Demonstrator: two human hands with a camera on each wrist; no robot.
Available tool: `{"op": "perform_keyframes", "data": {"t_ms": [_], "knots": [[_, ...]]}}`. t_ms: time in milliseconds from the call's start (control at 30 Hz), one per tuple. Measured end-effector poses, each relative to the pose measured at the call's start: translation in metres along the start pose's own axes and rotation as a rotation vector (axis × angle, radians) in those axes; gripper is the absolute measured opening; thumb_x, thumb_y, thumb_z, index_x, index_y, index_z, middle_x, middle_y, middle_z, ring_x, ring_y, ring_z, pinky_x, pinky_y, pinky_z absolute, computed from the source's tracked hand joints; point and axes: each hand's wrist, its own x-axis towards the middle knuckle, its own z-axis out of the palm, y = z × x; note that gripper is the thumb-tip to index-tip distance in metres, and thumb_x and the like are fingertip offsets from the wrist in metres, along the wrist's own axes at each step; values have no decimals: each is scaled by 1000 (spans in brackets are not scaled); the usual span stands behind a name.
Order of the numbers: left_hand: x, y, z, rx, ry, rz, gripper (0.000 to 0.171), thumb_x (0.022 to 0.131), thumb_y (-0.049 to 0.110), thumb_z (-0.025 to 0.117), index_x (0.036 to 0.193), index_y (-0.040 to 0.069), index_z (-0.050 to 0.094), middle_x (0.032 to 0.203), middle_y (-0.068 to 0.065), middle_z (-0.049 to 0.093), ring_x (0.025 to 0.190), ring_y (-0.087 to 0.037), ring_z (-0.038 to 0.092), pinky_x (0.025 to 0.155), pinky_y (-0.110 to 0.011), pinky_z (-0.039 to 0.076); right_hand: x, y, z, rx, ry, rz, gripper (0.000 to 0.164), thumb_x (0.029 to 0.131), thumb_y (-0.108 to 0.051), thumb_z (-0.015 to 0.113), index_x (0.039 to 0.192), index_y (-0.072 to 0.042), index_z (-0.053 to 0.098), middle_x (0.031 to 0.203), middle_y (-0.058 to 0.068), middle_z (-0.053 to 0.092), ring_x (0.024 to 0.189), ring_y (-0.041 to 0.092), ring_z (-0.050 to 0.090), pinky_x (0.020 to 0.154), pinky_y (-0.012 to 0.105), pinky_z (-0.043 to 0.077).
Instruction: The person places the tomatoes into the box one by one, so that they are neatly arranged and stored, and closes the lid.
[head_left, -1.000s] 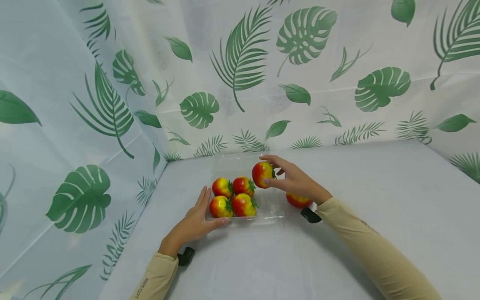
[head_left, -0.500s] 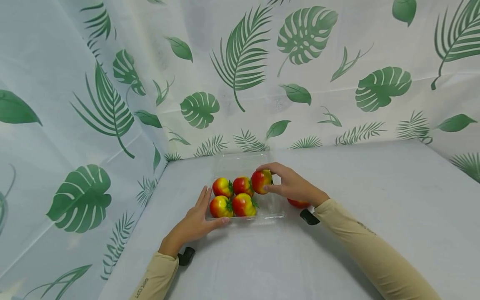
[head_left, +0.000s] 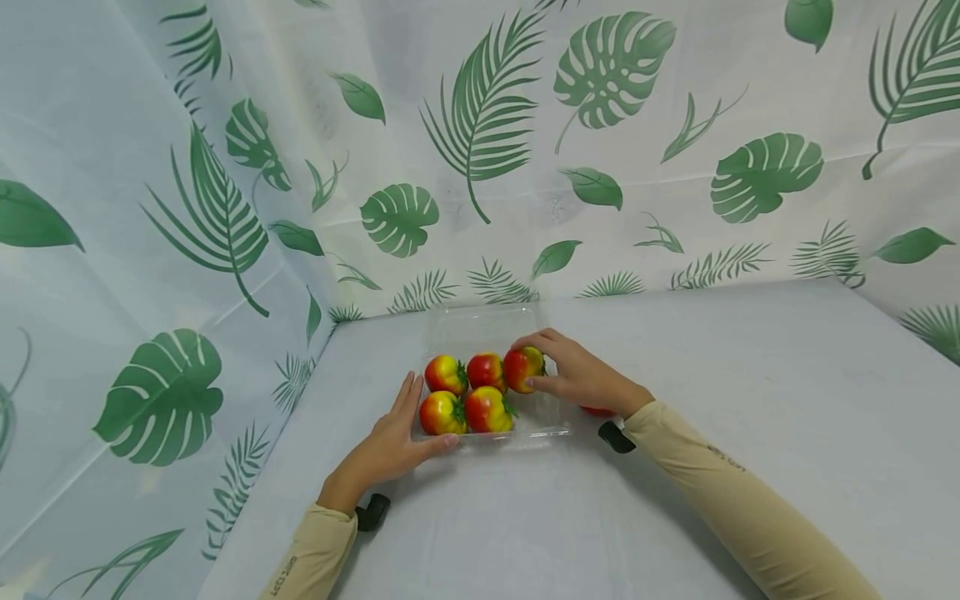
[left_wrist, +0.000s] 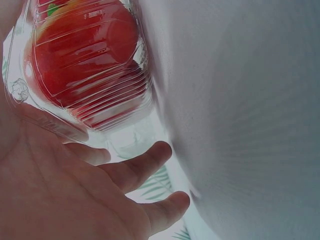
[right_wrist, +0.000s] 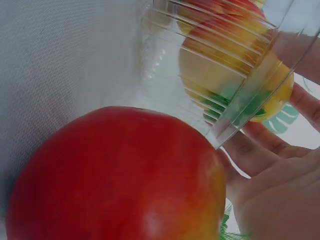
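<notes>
In the head view, a clear plastic clamshell box (head_left: 543, 421) holds several red-and-yellow tomatoes (head_left: 488, 409) with green leafy tops. My right hand (head_left: 581, 371) grips one more tomato (head_left: 519, 369) at the back right of the box, thumb in front and fingers behind. It sits level with its neighbours, low within the box. My left hand (head_left: 393, 437) lies along the left side, fingers extended and thumb by the front rim; the left wrist view shows its palm beside the ribbed wall (left_wrist: 107, 107). Under my right wrist, another tomato (right_wrist: 120, 175) rests on the table, mostly hidden from the head camera.
The box's clear lid (head_left: 480, 327) lies folded back toward the rear curtain (head_left: 600, 233), which has a green leaf print. A pale cloth covers the table (head_left: 750, 400). A second curtain (head_left: 150, 275) borders the left side.
My right hand has lowered its tomato from above the box down into the back right spot. The left hand has stayed at the box's left side.
</notes>
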Motion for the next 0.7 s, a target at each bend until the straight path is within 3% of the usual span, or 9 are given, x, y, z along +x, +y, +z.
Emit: {"op": "perform_keyframes", "data": {"t_ms": [433, 700], "knots": [[-1, -1, 0, -6, -2, -2, 125, 89, 73, 72, 173, 12, 1, 180, -9, -7, 158, -51, 19, 120, -74, 23, 1, 2, 4, -90, -10, -17, 46, 99, -14, 79, 142, -10, 62, 140, 17, 55, 127, 36, 58, 110, 56, 50], [0, 0, 0, -5, -2, 1, 125, 89, 72, 72, 173, 12, 2, 180, -9, -7, 158, -51, 20, 120, -73, 23, 1, 6, 9, -155, 6, -27, 47, 98, -13, 80, 141, -8, 62, 144, 20, 57, 134, 42, 52, 114, 60, 44]]}}
